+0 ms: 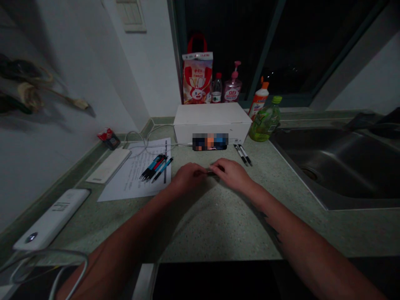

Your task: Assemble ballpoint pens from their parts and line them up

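My left hand (189, 177) and my right hand (233, 173) meet above the middle of the counter, fingers pinched. Between their fingertips is a thin dark pen-like piece (213, 173), mostly covered by the fingers. Left of my left hand, several blue, black and red pens (155, 166) lie on a printed sheet of paper (120, 189). Two white and black pens (243, 155) lie just beyond my right hand. A phone (210, 143) leans against a white box (212, 118) behind the hands, its screen partly blurred out.
A steel sink (340, 166) is set into the counter at right. Near it stand a green bottle (265, 123) and an orange-capped bottle (259, 100). A white power strip (53, 218), a flat white box (109, 165) and a cable (146, 139) lie at left.
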{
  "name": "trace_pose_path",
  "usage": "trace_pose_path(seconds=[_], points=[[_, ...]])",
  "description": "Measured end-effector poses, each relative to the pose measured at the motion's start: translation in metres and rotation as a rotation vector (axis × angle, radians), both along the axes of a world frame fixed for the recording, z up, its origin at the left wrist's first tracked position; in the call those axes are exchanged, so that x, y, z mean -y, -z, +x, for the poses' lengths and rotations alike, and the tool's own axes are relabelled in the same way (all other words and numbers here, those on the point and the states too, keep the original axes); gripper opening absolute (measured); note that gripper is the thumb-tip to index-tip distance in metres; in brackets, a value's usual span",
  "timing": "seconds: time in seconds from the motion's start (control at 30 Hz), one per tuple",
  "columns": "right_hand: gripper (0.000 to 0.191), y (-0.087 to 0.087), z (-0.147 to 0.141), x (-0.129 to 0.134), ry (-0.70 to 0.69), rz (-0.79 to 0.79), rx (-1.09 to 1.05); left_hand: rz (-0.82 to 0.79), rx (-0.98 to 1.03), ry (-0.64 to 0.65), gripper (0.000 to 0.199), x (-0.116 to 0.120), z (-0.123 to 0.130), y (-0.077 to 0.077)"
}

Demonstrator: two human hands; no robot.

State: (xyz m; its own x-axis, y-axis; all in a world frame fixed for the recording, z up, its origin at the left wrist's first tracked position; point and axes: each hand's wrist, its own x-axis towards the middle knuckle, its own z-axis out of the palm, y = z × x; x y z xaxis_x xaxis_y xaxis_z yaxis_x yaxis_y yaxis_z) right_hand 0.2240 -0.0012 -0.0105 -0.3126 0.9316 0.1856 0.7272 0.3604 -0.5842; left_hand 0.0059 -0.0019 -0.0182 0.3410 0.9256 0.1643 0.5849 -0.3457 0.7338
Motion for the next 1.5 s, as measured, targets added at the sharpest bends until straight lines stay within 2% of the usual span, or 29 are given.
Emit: trace_pose_path(seconds=[0.1,0.2,0.27,0.4,0.47,0.7,0.83,1.0,1.23,1.37,1.5], points=[[0.010,0.000,0.004,0.000,0.014,-0.008,0.090,0.077,-0.134,0.133,0.011,0.005,0.004,0.001],[0.010,0.003,0.007,0.000,-0.022,0.005,0.190,0.036,-0.164,0.216,0.011,0.008,0.004,-0.001],[0.012,0.004,0.007,0.001,-0.044,0.020,0.234,0.030,-0.136,0.178,0.009,0.005,0.000,-0.002],[0.013,0.006,0.006,0.002,-0.060,0.040,0.299,0.077,-0.165,-0.033,0.009,-0.006,-0.013,-0.004],[0.014,0.007,0.006,0.001,-0.048,0.050,0.298,0.081,-0.197,-0.065,0.010,-0.011,-0.018,-0.002],[0.013,0.014,0.006,-0.001,-0.044,0.063,0.279,0.051,-0.244,-0.054,0.013,-0.013,-0.017,0.007],[0.014,0.012,0.006,-0.001,-0.038,0.060,0.331,0.008,-0.200,-0.051,0.015,-0.013,-0.020,0.003],[0.017,0.011,0.007,-0.002,-0.056,0.042,0.367,0.010,-0.262,-0.034,0.017,-0.014,-0.026,-0.002],[0.016,0.015,0.010,-0.004,-0.073,0.049,0.357,0.047,-0.298,0.008,0.017,-0.017,-0.031,0.004],[0.017,0.008,0.008,-0.001,-0.068,0.020,0.381,0.075,-0.316,0.025,0.016,-0.016,-0.030,0.004],[0.020,-0.001,0.005,0.001,-0.060,-0.030,0.449,0.014,-0.407,0.010,0.019,-0.013,-0.028,-0.005]])
